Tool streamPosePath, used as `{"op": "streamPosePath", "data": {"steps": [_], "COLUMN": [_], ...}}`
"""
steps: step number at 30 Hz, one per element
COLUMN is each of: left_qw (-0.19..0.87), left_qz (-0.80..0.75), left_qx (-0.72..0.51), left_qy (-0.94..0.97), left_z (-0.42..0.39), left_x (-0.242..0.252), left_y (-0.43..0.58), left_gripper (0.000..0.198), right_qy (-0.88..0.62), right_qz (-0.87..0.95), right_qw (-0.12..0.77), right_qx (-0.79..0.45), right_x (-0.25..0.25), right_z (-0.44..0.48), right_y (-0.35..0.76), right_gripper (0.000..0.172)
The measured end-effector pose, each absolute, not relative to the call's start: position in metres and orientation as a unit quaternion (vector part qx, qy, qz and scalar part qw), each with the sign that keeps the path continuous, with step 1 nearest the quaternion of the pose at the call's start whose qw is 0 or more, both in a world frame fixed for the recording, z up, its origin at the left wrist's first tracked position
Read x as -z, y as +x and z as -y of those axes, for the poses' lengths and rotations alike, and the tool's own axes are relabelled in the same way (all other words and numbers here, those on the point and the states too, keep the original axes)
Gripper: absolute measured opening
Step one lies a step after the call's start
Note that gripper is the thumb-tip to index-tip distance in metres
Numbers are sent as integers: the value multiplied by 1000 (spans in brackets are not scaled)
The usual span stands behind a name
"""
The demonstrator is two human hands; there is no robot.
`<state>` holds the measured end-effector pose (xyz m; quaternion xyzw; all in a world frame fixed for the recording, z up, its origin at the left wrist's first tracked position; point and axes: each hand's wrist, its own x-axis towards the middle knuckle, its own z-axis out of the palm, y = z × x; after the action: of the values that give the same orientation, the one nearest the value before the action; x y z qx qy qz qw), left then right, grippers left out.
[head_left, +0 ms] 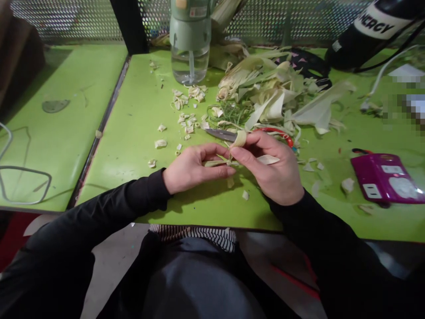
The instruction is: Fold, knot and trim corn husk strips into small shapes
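Note:
My left hand point(199, 167) pinches a narrow strip of pale corn husk point(212, 163) between thumb and fingers, low over the green table. Close beside it, my right hand point(270, 161) grips the same piece of husk, with one end curling up over the fingertips and another sticking out under the palm. The strip looks knotted or folded where the two hands meet. Just beyond my fingers lie scissors point(221, 134) with dark blades and red handles, partly hidden by my right hand. A heap of corn husks point(265, 93) spreads behind them.
Small husk scraps point(189, 122) litter the green table point(133, 133). A green water bottle point(191, 44) stands at the back, a black bottle point(368, 35) leans at back right. A purple power socket block point(387, 177) lies on the right. A perforated screen point(79, 20) borders the rear.

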<state>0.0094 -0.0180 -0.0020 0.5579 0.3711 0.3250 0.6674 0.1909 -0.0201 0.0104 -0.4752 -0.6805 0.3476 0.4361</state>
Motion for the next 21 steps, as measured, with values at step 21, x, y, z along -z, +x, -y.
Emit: {"op": "streamPosePath", "data": {"steps": [21], "left_qw": [692], "left_qz": [-365], "left_qx": [-445], "left_qy": [435], "left_z": [12], "left_x": [5], "left_y": [13], "left_gripper": [13], "right_qy": [-473], "right_qz": [611], "right_qw": [465], "right_qx": [-432], "right_x": [-4], "right_z": [4], "right_y": [194], "right_gripper": [36]}}
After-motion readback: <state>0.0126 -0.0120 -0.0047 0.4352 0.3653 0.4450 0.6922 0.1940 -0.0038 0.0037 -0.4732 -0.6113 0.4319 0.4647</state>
